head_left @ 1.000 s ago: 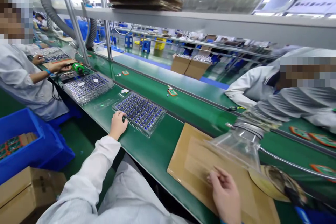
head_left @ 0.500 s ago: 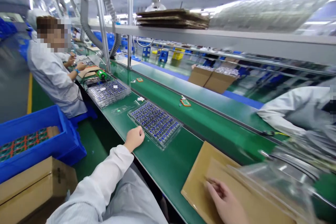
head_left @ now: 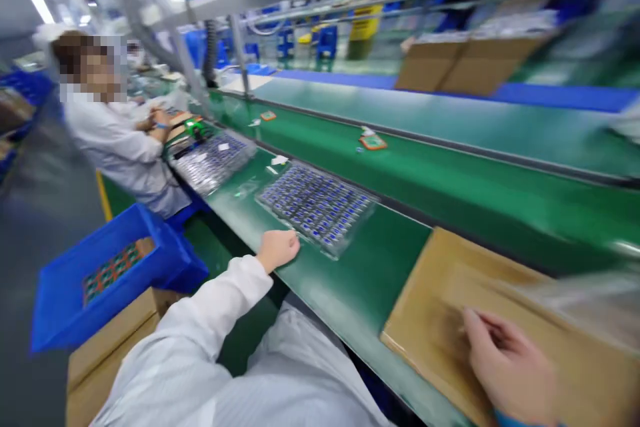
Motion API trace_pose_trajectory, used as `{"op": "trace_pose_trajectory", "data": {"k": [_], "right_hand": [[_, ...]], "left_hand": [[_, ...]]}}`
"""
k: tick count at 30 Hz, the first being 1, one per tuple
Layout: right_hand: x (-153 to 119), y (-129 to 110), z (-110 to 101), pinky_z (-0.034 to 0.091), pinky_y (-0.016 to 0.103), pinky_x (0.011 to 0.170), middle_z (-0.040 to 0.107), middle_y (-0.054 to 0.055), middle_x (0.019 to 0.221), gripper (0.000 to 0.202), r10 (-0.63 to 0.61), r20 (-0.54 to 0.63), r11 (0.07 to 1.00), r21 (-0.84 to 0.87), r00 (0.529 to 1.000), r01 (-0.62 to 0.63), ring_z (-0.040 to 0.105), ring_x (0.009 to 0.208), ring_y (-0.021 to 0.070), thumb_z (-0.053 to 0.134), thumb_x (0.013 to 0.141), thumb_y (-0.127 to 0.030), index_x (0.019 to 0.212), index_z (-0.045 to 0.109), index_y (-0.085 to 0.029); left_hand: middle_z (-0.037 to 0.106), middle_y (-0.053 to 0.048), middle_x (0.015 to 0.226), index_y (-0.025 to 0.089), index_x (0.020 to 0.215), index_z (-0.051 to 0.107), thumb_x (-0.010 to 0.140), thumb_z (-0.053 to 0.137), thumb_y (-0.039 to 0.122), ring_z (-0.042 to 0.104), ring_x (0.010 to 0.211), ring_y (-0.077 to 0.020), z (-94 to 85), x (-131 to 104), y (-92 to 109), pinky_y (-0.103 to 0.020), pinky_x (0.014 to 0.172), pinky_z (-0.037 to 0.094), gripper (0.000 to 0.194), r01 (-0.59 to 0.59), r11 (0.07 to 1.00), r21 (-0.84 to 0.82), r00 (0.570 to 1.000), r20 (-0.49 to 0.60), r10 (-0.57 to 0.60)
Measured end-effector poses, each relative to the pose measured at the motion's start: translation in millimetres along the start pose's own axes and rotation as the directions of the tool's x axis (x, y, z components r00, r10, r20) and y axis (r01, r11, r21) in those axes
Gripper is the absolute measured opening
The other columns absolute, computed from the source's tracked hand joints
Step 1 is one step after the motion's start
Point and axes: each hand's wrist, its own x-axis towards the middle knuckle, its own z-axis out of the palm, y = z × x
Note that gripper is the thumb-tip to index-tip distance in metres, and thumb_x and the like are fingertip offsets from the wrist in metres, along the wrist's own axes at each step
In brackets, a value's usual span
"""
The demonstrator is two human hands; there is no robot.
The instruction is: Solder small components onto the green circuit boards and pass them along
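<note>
My left hand, fingers curled closed, rests at the near edge of the green bench, just in front of a clear tray of small blue and silver parts. Whether it holds anything is hidden. Over a brown cardboard sheet at the right is my right hand, its fingers bent together in a pinch; what they hold, if anything, is too blurred to make out. Clear plastic lies across the cardboard behind the right hand.
Another tray stands farther left, near a seated person. Orange-edged boards lie on the green strip beyond the bench. A blue bin and a cardboard box are at the lower left.
The view has turned right and down, so the trays and cardboard appear shifted. Both hands keep much the same pose and place, the left by the tray, the right over the cardboard.
</note>
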Motion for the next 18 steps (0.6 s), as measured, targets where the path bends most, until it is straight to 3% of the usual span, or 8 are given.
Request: {"op": "trace_pose_trajectory", "data": {"k": [4,7,12,18], "right_hand": [[-4,-27,0,0.045,0.032,0.056,0.063,0.004,0.058,0.045,0.043,-0.149,0.985,0.174,0.988,-0.016,0.057,0.054,0.0190,0.066,0.075,-0.064,0.073,0.068,-0.019],[0,-24,3,0.039,0.028,0.052,0.050,-0.002,0.050,0.047,0.016,-0.153,0.974,0.225,0.988,0.019,0.046,0.049,0.0137,0.064,0.080,-0.064,0.062,0.060,-0.021],[6,-17,3,0.027,0.026,0.050,0.025,-0.006,0.050,0.060,-0.035,-0.127,0.949,0.306,0.991,0.072,0.027,0.049,0.0093,0.056,0.090,-0.059,0.052,0.024,-0.025],[10,-18,2,0.026,0.025,0.052,0.023,-0.007,0.055,0.050,-0.048,-0.066,0.932,0.357,0.997,0.068,0.024,0.053,0.0091,0.053,0.088,-0.046,0.057,0.021,-0.025]], "left_hand": [[0.058,-0.003,0.061,0.019,0.062,0.049,0.092,0.049,0.031,0.049,0.060,-0.0166,-9.4,8,-2,-0.031,0.061,0.020,0.032,-0.099,0.994,0.045,0.995,0.005,0.098],[0.046,-0.002,0.053,0.020,0.057,0.036,0.090,0.044,0.033,0.039,0.054,-0.0154,-9.0,20,-7,-0.030,0.060,0.017,0.036,-0.153,0.986,0.069,0.988,-0.019,0.154],[0.039,0.000,0.050,0.020,0.057,0.029,0.089,0.038,0.046,0.037,0.051,-0.0141,-7.0,29,-11,-0.027,0.060,0.022,0.043,-0.166,0.981,0.103,0.980,-0.092,0.175],[0.042,-0.001,0.049,0.020,0.057,0.028,0.089,0.035,0.049,0.041,0.051,-0.0156,-9.4,28,-2,-0.027,0.060,0.025,0.044,-0.127,0.983,0.136,0.987,-0.077,0.138]]}}
